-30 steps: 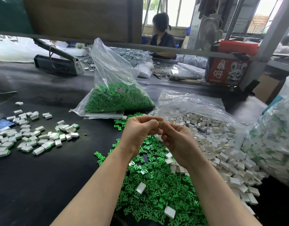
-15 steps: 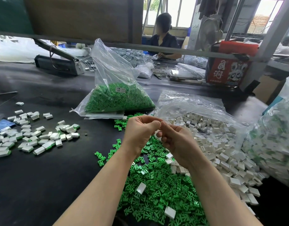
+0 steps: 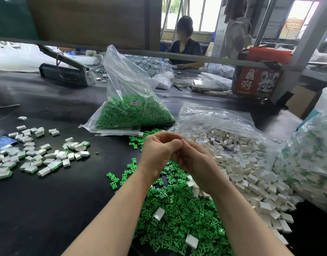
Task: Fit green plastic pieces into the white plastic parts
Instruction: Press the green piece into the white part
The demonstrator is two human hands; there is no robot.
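Observation:
My left hand (image 3: pixel 159 154) and my right hand (image 3: pixel 197 165) meet fingertip to fingertip above the black table (image 3: pixel 48 209). Both have curled fingers pinched on a small part between them, and the fingers hide that part. Below them lies a loose heap of green plastic pieces (image 3: pixel 177 215) with a few white parts on it. The pile of white plastic parts (image 3: pixel 247 172) spills from an open clear bag at the right. Fitted white parts with green showing (image 3: pixel 39 156) lie scattered at the left.
A clear bag of green pieces (image 3: pixel 131 111) stands behind the hands. A large bag of fitted parts (image 3: pixel 314 163) fills the right edge. A black sealing machine (image 3: pixel 64 72) sits at the far left. A person (image 3: pixel 185 48) works across the table beside a red box (image 3: pixel 257 80).
A green piece showed between the fingertips a second ago and is now covered. The hands have closed tighter together and barely shifted.

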